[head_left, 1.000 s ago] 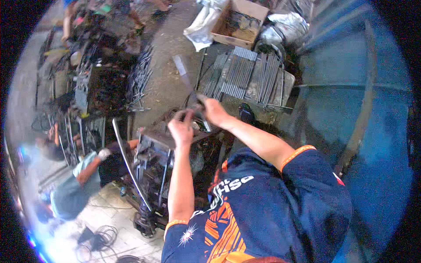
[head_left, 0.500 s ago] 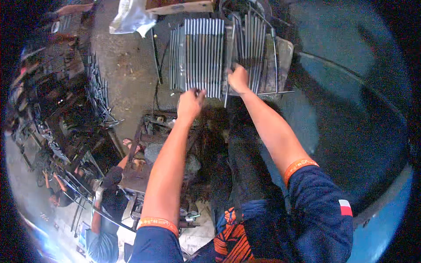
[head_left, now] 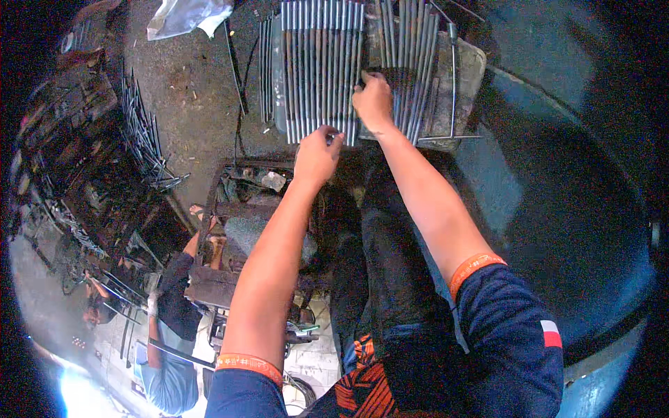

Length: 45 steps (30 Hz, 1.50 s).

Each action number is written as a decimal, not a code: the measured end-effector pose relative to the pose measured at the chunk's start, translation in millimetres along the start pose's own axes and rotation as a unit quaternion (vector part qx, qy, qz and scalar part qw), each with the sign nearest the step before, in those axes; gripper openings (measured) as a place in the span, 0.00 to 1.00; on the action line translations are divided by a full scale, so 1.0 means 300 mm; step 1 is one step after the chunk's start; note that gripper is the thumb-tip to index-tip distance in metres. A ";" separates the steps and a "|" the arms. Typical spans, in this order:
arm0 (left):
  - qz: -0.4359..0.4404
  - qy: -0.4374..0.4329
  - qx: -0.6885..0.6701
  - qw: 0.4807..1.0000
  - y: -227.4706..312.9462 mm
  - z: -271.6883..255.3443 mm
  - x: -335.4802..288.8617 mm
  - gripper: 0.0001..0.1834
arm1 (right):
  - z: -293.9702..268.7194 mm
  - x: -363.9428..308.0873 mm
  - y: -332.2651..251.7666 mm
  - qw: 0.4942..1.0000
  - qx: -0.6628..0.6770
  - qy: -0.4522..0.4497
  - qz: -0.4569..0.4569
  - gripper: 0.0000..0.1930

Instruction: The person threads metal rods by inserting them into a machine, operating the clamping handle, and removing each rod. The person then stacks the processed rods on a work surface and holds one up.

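A row of grey metal rods (head_left: 320, 70) lies side by side, with paler bands at both ends. My left hand (head_left: 317, 157) is at the near ends of this row, its fingers bent against the rod tips and its thumb a little apart. My right hand (head_left: 374, 103) is closed at the row's right edge, its fingertips on the outermost rod; the hand partly hides what it grips. Just right of it lies a second group of metal rods (head_left: 411, 70), less evenly spaced.
A worn support plate (head_left: 470, 70) lies under the rods, with a thin T-shaped bar (head_left: 453, 83) on it. A plastic bag (head_left: 188, 17) is at the far left. Loose rods (head_left: 143, 132) are heaped at left. A co-worker (head_left: 167, 376) is at lower left.
The rod in my right hand has moved left and now lies against the row's right edge. My left hand has shifted right along the near rod ends. The view has tilted nearer.
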State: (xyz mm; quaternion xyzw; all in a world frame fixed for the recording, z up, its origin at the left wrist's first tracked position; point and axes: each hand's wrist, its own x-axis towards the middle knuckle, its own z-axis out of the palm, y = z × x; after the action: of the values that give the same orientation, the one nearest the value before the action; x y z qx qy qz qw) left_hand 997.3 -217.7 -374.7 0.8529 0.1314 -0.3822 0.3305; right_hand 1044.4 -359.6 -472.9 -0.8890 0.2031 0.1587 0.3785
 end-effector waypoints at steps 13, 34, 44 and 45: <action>0.033 0.033 -0.036 0.998 0.035 -0.013 0.089 0.20 | 0.083 0.004 0.045 0.997 0.052 0.060 -0.009 0.20; 0.034 0.042 -0.031 0.998 0.135 0.060 0.122 0.26 | -0.193 0.285 0.000 0.979 -0.204 0.012 -0.027 0.16; 0.012 0.078 -0.046 0.996 0.049 0.017 -0.027 0.22 | -0.164 0.314 -0.090 0.950 -0.303 -0.075 0.029 0.13; -0.031 0.039 -0.066 0.997 0.029 0.011 -0.041 0.21 | -0.166 0.324 -0.080 0.956 -0.280 -0.080 0.030 0.13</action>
State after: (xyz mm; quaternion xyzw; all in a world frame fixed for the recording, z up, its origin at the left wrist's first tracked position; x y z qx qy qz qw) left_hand 991.5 -226.2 -363.3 0.8389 0.1959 -0.3488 0.3690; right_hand 1146.7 -404.7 -467.6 -0.9372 0.1462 0.2908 0.1249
